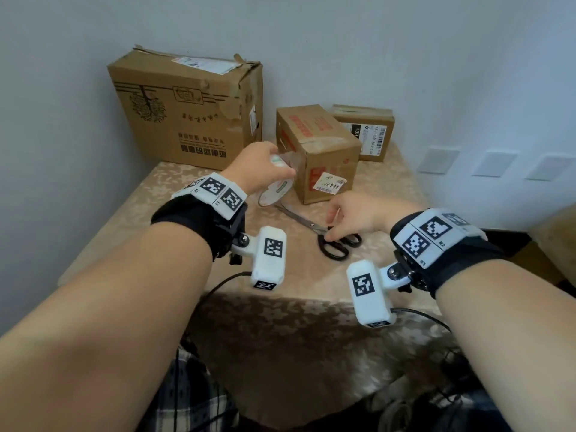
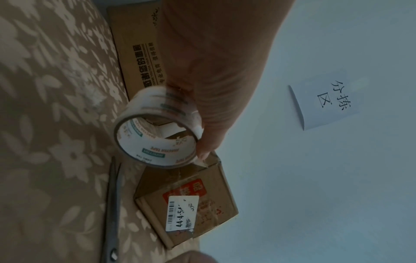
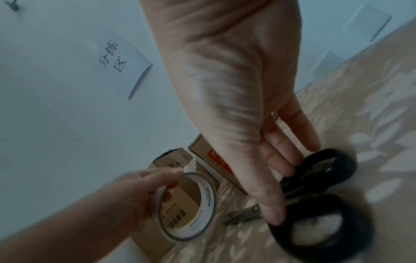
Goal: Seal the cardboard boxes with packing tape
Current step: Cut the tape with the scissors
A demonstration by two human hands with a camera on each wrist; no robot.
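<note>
a roll of clear packing tape (image 1: 276,182) is gripped by the left hand (image 1: 258,169) at frame centre, just beside the small cardboard box (image 1: 321,151). the black handles of the scissors (image 1: 338,241), lying on the patterned tablecloth (image 1: 124,219) at centre right, are touched by the straight fingers of the right hand (image 1: 355,216); nothing is clasped.

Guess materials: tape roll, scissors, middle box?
Tape roll: clear glossy plastic film, seemingly on a printed paper core; the box shows through it. Scissors: dull grey metal blades, shiny black handles, likely plastic. Middle box: brown matte cardboard, creased, with paper labels and old shiny tape.
</note>
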